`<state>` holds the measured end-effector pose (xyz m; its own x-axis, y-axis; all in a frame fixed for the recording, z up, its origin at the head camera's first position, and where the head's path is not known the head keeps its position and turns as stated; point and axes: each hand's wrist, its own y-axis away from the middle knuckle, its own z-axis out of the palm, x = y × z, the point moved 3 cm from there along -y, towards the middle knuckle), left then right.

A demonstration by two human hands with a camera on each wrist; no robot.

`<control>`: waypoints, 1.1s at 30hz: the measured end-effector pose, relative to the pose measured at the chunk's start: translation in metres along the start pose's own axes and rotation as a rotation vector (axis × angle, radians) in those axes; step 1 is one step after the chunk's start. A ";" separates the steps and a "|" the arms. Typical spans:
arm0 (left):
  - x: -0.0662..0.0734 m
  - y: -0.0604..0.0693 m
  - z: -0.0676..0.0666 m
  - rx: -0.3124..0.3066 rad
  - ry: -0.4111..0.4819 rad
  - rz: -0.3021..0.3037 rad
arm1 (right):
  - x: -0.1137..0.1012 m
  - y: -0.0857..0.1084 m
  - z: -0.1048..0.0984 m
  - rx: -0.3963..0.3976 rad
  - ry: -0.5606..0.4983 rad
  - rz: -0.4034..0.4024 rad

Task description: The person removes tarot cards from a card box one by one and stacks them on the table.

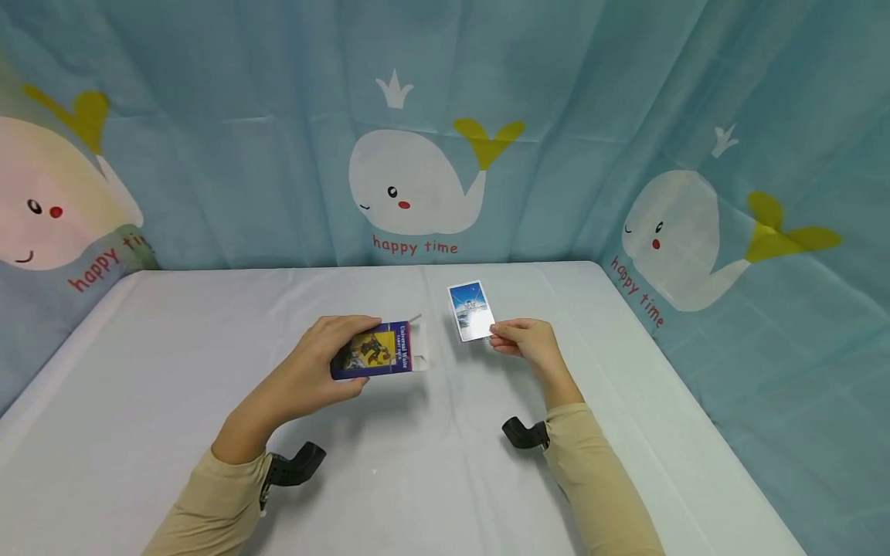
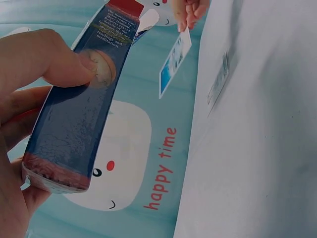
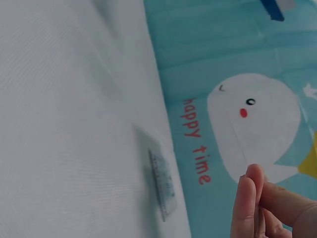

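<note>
Holding box (image 1: 375,350) and picture card (image 1: 469,307)

Gripping the box with the left hand (image 1: 323,361), parted to its width. Pinching the picture card with the right hand (image 1: 526,341), right of the box. Also showing flat cards (image 3: 165,191) on the worktop (image 1: 417,486), right of the box.
</note>
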<state>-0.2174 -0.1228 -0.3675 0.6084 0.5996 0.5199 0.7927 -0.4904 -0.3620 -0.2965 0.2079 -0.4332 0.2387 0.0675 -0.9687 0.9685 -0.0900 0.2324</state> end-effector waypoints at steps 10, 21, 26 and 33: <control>0.000 0.000 0.001 -0.004 0.000 0.001 | 0.006 -0.019 0.004 0.040 -0.033 0.085; 0.001 0.001 0.003 -0.010 -0.005 -0.020 | 0.019 -0.033 0.006 0.061 -0.048 0.206; 0.002 0.001 0.005 -0.009 -0.005 -0.020 | 0.025 -0.035 0.007 0.076 -0.048 0.204; 0.002 0.000 0.006 -0.008 -0.008 -0.012 | 0.031 -0.037 0.008 0.099 -0.041 0.184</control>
<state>-0.2164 -0.1180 -0.3709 0.5989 0.6104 0.5184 0.7998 -0.4881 -0.3494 -0.3258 0.2051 -0.4722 0.4062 0.0010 -0.9138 0.8964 -0.1944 0.3983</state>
